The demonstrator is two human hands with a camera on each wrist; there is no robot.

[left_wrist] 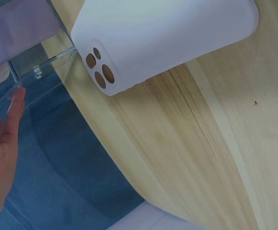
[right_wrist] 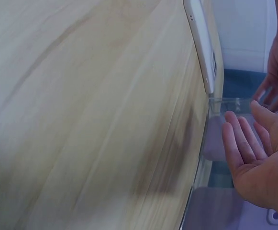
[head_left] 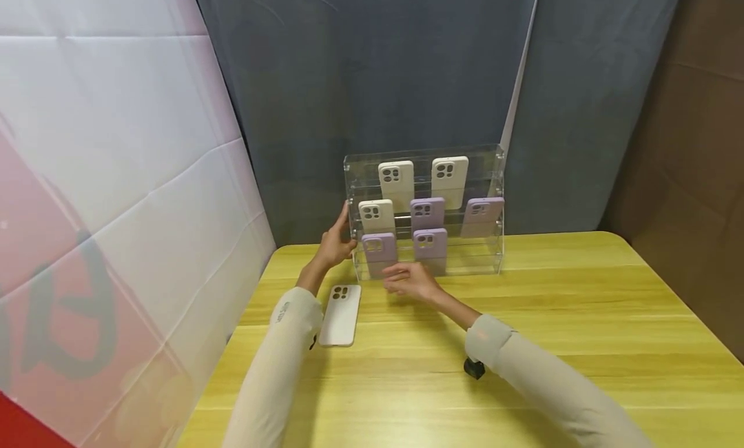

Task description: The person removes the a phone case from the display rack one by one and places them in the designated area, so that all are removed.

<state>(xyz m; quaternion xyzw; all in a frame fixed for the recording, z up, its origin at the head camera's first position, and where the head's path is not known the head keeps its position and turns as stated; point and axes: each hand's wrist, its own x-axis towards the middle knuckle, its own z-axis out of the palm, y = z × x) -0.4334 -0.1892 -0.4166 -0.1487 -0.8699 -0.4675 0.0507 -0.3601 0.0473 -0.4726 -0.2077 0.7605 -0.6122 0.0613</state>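
Note:
A clear acrylic display stand [head_left: 471,266] holds several phone cases in tiers. At its left side my left hand [head_left: 335,246] grips the side panel between thumb and fingers; the left wrist view shows the same hand [left_wrist: 2,139] at the panel's edge. My right hand [head_left: 411,281], with fingers extended and nothing held, is in front of the lower-left lavender phone case [head_left: 379,248]. In the right wrist view this hand [right_wrist: 261,153] has its palm and fingers showing. A white phone case [head_left: 341,319] lies on the table beside the left forearm, its camera holes [left_wrist: 100,67] showing wood through.
Cream phone cases [head_left: 397,180] stand in the upper tiers, lavender ones [head_left: 427,215] in the middle and bottom. The wood-grain table [head_left: 552,345] reaches a grey curtain [head_left: 372,67] behind. A white and pink sheet [head_left: 128,177] hangs at left, a brown panel [head_left: 686,144] at right.

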